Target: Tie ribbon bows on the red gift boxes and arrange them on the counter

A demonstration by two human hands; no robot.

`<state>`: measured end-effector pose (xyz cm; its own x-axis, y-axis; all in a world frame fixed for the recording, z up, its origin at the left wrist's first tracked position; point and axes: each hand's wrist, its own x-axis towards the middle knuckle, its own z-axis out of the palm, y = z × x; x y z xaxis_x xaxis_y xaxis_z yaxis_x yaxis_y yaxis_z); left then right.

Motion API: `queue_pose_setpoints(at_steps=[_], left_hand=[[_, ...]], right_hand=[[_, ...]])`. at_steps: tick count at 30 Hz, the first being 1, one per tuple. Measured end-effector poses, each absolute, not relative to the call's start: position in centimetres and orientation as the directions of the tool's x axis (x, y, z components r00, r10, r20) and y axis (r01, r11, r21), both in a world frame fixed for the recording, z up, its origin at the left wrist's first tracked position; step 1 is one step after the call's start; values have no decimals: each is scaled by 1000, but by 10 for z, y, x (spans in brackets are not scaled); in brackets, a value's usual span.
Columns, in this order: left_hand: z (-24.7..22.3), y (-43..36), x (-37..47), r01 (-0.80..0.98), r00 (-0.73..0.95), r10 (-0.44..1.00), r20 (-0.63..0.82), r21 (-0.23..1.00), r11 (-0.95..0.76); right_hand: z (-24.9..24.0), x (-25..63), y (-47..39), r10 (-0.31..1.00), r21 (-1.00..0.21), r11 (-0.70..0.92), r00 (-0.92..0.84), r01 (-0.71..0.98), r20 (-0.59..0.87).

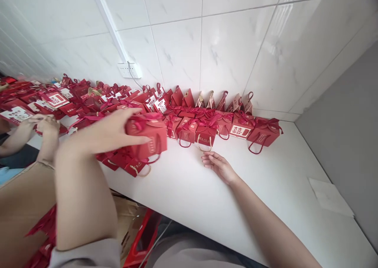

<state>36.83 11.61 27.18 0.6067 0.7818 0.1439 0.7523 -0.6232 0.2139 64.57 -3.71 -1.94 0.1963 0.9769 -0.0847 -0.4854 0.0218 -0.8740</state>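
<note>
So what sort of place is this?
Maybe a packing room: lots of red boxes crowd a white table, a carton stands by its edge, and another person's hands show farther along.

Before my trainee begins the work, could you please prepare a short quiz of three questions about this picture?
1. Which hand holds a red box away from the others?
2. True or false: the right hand holds no box.
3. Complete: the white conduit on the tiled wall runs down to a ____.

Key:
1. The left hand.
2. True.
3. Power socket.
</note>
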Motion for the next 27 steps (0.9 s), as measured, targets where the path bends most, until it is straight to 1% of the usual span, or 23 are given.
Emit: queue_pose_setpoints(at_steps=[1,2,5,7,8,10,12,14,16,19,23,25,27], left_hand=[[256,105,384,716,660,742,116,203,-668],[235,95,400,718,653,748,121,217,-661],[165,67,443,794,523,831,190,246,-555],[128,51,458,780,512,830,220,285,-557],[116,43,461,775,511,833,212,304,-553],[106,31,457,769,499,851,163,369,-522],[108,24,448,776,453,882,128,430,-461],[112,22,440,779,396,907,145,470,-415],[110,25,436,750,377,906,190,511,-419],[97,34,438,639,417,884,213,622,-452],[81,40,446,491,483,857,179,755,-435],[78,38,449,443,515,841,167,788,-428],[76,36,452,427,537,828,162,794,-433]], right_hand=[[-19,645,-38,974,-879,34,213,-476,-78],[-19,644,-38,970,-885,48,233,-464,-70],[-18,641,-39,953,-907,87,299,-412,-45],[-18,639,-39,939,-923,109,344,-369,-27],[-18,638,-39,929,-931,122,370,-345,-15],[-18,637,-39,902,-944,151,431,-292,11],[-17,638,-41,865,-955,180,501,-235,40],[-15,641,-43,819,-963,203,569,-179,67],[-14,644,-44,776,-967,218,625,-133,89],[-13,647,-46,734,-971,223,671,-91,106],[-12,647,-45,734,-975,211,671,-74,108],[-13,647,-44,739,-976,208,665,-73,108],[-13,647,-44,744,-975,209,660,-74,109]])
